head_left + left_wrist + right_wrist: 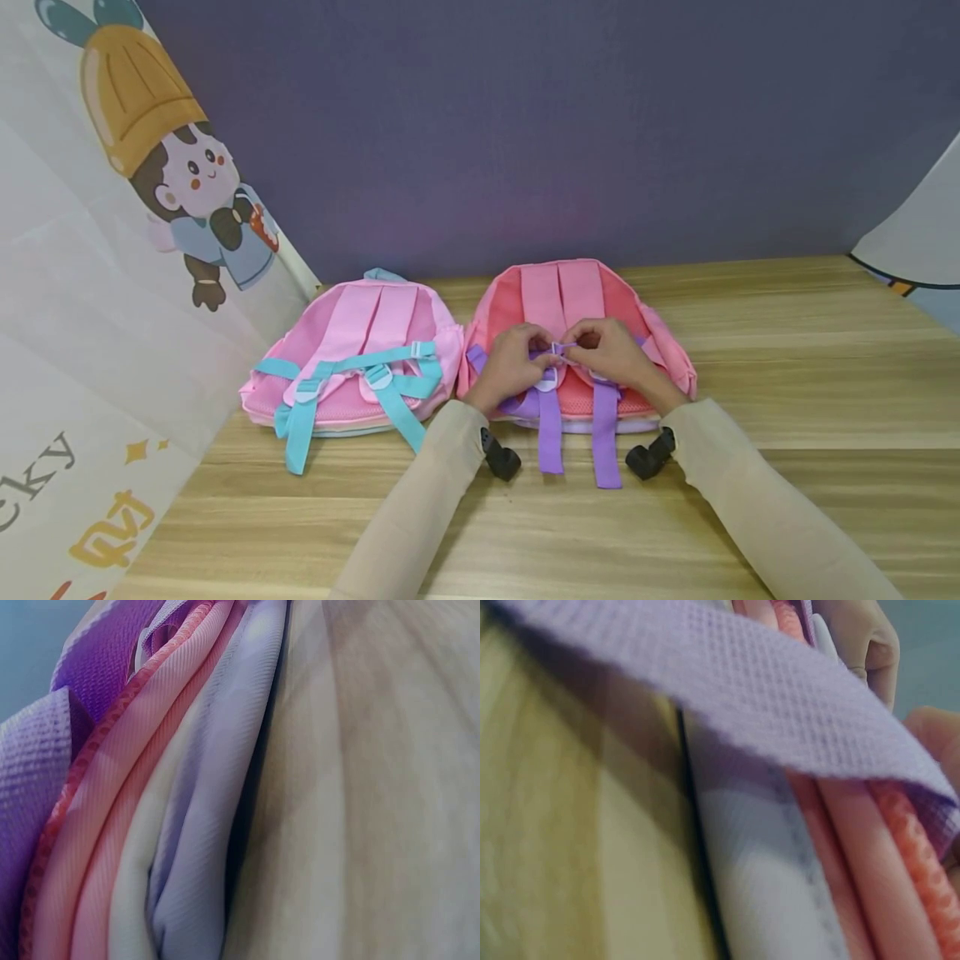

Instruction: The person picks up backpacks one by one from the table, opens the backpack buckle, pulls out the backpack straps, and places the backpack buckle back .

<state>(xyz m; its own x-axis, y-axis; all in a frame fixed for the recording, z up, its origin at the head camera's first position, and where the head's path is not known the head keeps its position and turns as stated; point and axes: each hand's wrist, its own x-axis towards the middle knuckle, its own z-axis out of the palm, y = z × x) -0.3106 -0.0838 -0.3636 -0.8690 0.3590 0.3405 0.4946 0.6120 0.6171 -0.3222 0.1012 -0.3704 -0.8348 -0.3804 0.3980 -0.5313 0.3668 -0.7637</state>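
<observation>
A coral-pink backpack [504,312] lies on the table with its strap side up. Over its middle, my left hand [513,367] pinches a small white buckle [557,348] on a purple strap. Just to the right, my right hand [615,357] pinches the thin purple strap [570,345] beside that buckle. Two loose purple strap ends [551,437] hang over the bag's near edge. The left wrist view shows the bag's layered edge [112,802] and purple webbing [105,652]. In the right wrist view, purple webbing [727,682] crosses in front, hiding part of the bag.
Left of the coral bag, touching it, lies a pink backpack [341,321] with turquoise straps [302,433]. Both are on a wood-grain table [787,358]. A dark panel [555,133] stands behind, and a printed white sheet [112,292] borders the left side.
</observation>
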